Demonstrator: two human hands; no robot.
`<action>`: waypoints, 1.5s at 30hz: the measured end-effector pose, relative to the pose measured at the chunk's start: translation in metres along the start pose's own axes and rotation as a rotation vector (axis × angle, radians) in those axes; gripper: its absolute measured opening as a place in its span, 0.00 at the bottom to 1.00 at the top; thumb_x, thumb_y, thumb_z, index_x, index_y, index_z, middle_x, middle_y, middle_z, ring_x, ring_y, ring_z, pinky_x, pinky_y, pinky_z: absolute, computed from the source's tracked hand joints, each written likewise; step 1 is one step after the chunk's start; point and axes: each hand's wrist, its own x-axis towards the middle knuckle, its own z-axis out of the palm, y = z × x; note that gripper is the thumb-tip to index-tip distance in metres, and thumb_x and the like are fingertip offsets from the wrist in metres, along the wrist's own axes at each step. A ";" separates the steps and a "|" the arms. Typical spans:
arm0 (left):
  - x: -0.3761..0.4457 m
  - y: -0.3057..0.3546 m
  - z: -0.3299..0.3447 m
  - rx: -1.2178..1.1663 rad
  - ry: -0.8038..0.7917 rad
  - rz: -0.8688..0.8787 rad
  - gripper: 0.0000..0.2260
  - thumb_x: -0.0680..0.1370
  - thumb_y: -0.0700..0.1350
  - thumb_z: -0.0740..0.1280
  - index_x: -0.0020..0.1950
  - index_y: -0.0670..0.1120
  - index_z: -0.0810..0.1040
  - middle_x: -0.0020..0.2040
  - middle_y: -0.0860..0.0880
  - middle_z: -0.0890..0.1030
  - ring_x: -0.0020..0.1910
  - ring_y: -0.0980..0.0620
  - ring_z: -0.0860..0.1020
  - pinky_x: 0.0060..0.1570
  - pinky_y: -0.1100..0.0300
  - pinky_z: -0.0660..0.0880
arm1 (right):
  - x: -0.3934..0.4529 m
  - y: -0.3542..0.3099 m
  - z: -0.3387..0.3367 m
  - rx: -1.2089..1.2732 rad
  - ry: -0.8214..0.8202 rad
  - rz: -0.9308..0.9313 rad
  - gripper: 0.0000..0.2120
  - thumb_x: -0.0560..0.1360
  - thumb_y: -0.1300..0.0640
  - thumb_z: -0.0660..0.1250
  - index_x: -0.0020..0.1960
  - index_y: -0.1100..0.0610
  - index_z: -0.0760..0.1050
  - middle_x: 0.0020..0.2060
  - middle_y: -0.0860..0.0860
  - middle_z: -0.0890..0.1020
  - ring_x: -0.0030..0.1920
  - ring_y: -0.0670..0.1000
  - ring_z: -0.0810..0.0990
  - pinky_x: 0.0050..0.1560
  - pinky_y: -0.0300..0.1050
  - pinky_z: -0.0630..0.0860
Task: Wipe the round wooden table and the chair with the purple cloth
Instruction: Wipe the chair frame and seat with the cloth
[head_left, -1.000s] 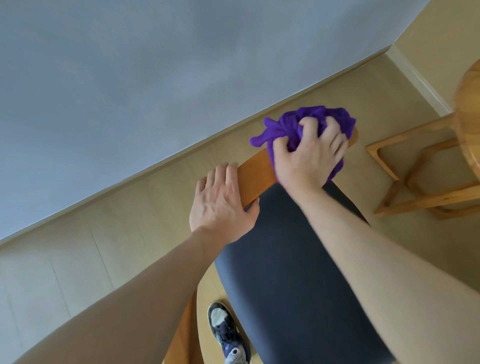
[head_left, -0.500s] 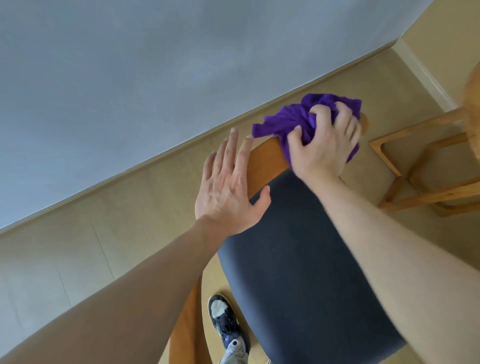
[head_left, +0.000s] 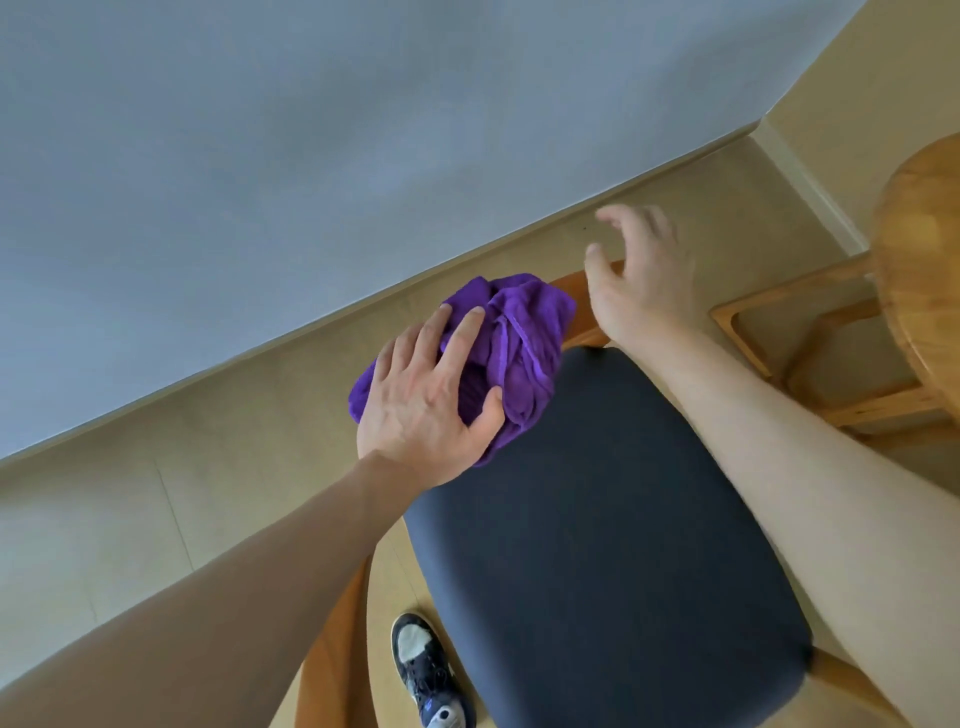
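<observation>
- Head view: left hand (head_left: 431, 402) lies on purple cloth (head_left: 511, 353), fingers spread, thumb hooked round it, on chair (head_left: 597, 519) backrest.
- Right hand (head_left: 641, 283) lifted, fingers loose, holding nothing.
- Round wooden table (head_left: 922, 249) at right; shoe (head_left: 426, 675) below.

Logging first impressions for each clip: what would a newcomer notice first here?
The purple cloth bunched on the chair's wooden backrest, with the left hand laid on it, thumb round its lower edge. Just right, the right hand hovers bare and open. Below both spreads the chair's dark seat; the round wooden table shows at the right edge.
</observation>
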 end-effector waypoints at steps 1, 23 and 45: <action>0.001 0.000 0.001 -0.001 0.007 -0.003 0.33 0.77 0.63 0.60 0.80 0.53 0.61 0.76 0.47 0.68 0.69 0.42 0.69 0.71 0.45 0.66 | 0.009 0.004 0.006 -0.096 -0.053 -0.002 0.19 0.81 0.47 0.57 0.67 0.51 0.75 0.63 0.50 0.78 0.66 0.54 0.73 0.70 0.56 0.66; 0.012 -0.012 -0.013 -0.218 -0.142 -0.331 0.24 0.68 0.72 0.62 0.54 0.57 0.65 0.48 0.53 0.75 0.45 0.44 0.78 0.44 0.53 0.69 | 0.013 0.017 0.042 -0.456 -0.006 -0.074 0.24 0.79 0.41 0.46 0.45 0.51 0.77 0.43 0.50 0.83 0.47 0.55 0.75 0.62 0.56 0.64; -0.119 -0.020 -0.024 -0.077 -0.050 -0.539 0.26 0.74 0.66 0.67 0.59 0.51 0.61 0.52 0.50 0.73 0.45 0.39 0.79 0.38 0.51 0.69 | -0.023 -0.031 0.047 -0.545 -0.226 -0.242 0.23 0.82 0.47 0.48 0.58 0.55 0.79 0.60 0.55 0.78 0.66 0.59 0.72 0.75 0.62 0.56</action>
